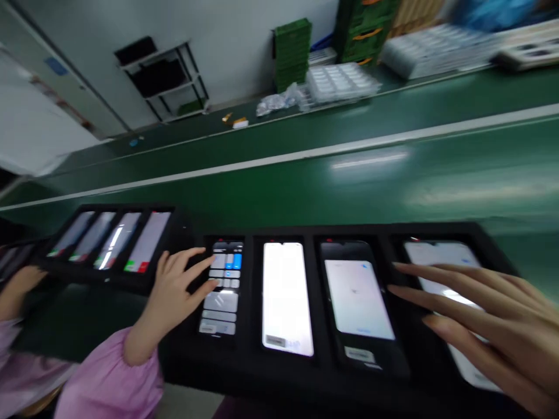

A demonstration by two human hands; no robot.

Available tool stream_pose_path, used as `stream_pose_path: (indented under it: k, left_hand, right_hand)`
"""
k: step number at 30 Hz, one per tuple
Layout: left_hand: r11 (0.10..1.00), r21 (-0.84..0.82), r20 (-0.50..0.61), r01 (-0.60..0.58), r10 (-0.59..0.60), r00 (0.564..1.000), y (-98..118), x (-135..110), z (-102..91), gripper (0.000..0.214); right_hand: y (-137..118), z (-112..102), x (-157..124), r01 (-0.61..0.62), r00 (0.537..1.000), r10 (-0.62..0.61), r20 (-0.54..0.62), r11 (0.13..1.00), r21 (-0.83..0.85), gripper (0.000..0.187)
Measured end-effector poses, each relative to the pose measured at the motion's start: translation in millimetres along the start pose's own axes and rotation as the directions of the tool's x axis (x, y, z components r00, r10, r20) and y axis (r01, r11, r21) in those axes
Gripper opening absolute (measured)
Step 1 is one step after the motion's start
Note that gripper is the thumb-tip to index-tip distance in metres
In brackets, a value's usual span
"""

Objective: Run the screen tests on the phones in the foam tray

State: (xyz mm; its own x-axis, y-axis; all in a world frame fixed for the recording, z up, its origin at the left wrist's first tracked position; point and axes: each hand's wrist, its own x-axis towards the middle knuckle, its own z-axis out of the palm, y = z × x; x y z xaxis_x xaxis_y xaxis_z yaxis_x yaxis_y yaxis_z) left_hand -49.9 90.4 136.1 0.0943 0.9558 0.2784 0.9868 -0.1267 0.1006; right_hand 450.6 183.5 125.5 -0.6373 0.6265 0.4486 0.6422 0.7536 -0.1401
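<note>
In front of me, several smartphones lie in the slots of a black tray [252, 291]. My left hand [174, 291] is open, with its index finger and thumb stretched over the leftmost phone [220, 305]; fingertips are at or just above its screen of panels and sliders. Beside it is a phone with a bright white screen [286, 297]. The following phone [360, 297] shows a pale window on a dark background. Over the rightmost phone [437, 256] hovers my right hand [489, 314], fingers spread and holding nothing, hiding much of the screen.
Left of my tray stands a second black tray [117, 279] of lit phones. A co-worker's hand [24, 285] rests near its left end. Across the green bench [305, 198] are clear plastic trays [340, 81], green stacked crates [292, 52] and a rack [161, 81].
</note>
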Motion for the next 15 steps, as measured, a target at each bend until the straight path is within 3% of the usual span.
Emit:
stream_pose_path:
  k: [4,9,15]
  left_hand:
    - [0.999,-0.045,-0.012,-0.015,0.015,1.0,-7,-1,8.5,0.039]
    - [0.999,-0.005,0.001,-0.054,0.054,0.999,-15,-6,9.6,0.041]
    - [0.999,-0.005,-0.005,-0.041,0.041,0.999,-9,5,9.5,0.041]
  right_hand:
    - [-34,-30,11,0.062,0.993,-0.07,0.098,0.995,0.076,0.035]
    - [-57,-28,9,0.15,0.978,-0.16,0.134,0.985,0.083,0.052]
    - [-64,-24,11,0.151,0.978,-0.16,0.131,0.986,0.074,0.046]
